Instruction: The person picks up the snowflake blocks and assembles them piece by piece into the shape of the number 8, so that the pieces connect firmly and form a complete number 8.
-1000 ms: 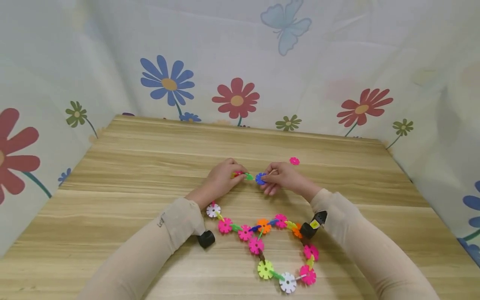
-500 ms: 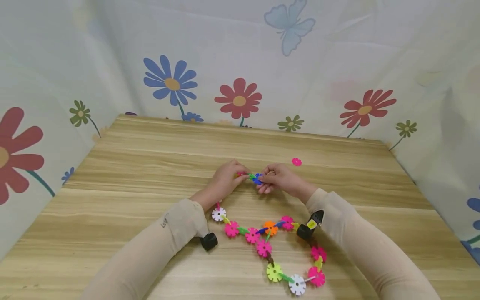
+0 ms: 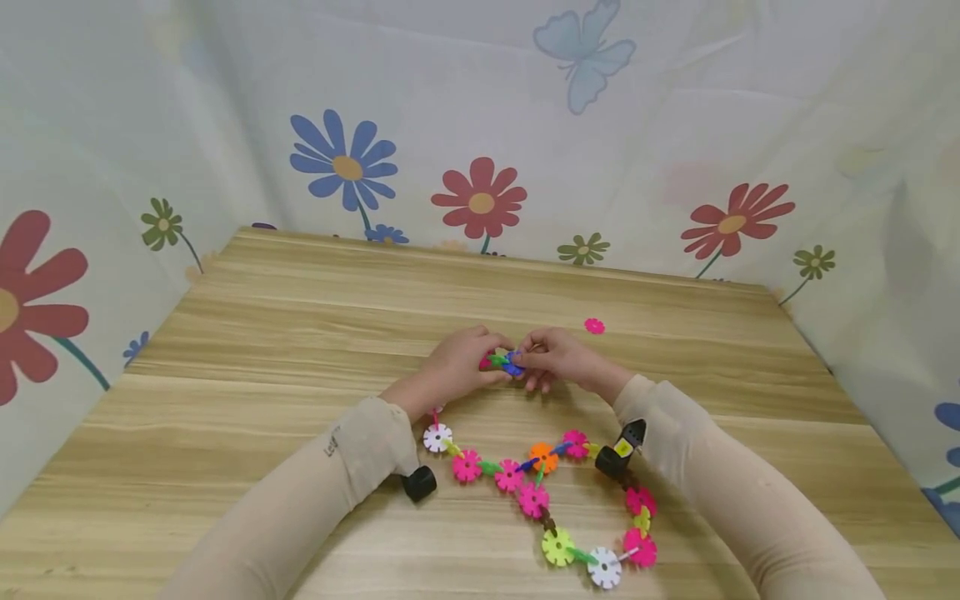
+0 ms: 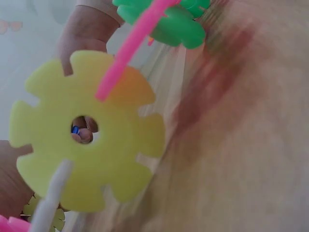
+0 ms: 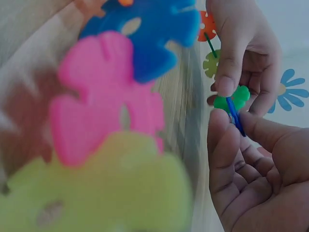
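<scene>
My left hand [image 3: 461, 364] pinches a green notched disc [image 5: 241, 96] at the end of a chain of plastic snowflake discs. Facing it, my right hand [image 3: 564, 358] holds a blue notched disc [image 5: 235, 118] between thumb and fingers. The blue disc meets the green one edge-on; whether their slots are fully joined, I cannot tell. From beneath my left wrist the chain runs over the table to a white disc [image 3: 438, 438] and a pink disc [image 3: 467, 466], then into a loop. In the left wrist view a yellow disc [image 4: 120, 169] hides most of the hands.
A loose pink disc [image 3: 594, 326] lies on the wooden table [image 3: 337, 308] behind my right hand. The chain's loop, with a lime disc [image 3: 558, 547] and a white one at the front, lies between my forearms. A flower-printed cloth [image 3: 420, 67] surrounds the table.
My right hand has brought the blue disc leftward against the green one, closing the gap between them. My left hand has shifted slightly right, and the chain appears slightly lower and further right.
</scene>
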`<state>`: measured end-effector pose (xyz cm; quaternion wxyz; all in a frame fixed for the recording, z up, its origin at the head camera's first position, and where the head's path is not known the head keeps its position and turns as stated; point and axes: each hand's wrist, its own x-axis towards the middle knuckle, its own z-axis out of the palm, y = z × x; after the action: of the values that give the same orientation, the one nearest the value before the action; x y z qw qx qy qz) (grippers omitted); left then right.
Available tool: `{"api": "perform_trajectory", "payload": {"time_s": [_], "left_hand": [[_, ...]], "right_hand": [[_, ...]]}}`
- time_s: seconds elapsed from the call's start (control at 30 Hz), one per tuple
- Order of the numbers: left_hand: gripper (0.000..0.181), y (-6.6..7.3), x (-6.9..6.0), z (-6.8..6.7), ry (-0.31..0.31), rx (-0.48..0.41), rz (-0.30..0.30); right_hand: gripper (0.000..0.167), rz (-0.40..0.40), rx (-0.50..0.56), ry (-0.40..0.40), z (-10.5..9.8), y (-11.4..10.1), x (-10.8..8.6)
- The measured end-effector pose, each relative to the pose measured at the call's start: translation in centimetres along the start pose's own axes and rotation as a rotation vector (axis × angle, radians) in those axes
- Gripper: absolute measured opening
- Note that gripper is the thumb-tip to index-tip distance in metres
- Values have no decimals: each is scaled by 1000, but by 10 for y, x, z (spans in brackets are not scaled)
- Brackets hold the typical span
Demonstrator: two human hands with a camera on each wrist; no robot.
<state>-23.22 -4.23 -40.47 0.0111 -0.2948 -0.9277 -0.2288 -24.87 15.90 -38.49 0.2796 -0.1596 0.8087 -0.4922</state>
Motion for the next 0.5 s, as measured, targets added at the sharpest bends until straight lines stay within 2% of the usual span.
{"api": "perform_trajectory", "payload": {"time_s": [0.1, 0.2, 0.37, 0.5], "left_hand": [[42, 0, 0, 1, 3, 19, -4], [42, -2, 0, 2, 6, 17, -5], [44, -3, -1, 2, 3, -2, -24], [44, -3, -2, 2, -3, -7, -40]], "right_hand": [[17, -5, -51, -11, -3, -1, -1], [22, 0, -115, 16, -11, -1, -3], [28, 13, -315, 141, -32, -1, -7], [27, 20, -495, 211, -52, 2, -9]]}}
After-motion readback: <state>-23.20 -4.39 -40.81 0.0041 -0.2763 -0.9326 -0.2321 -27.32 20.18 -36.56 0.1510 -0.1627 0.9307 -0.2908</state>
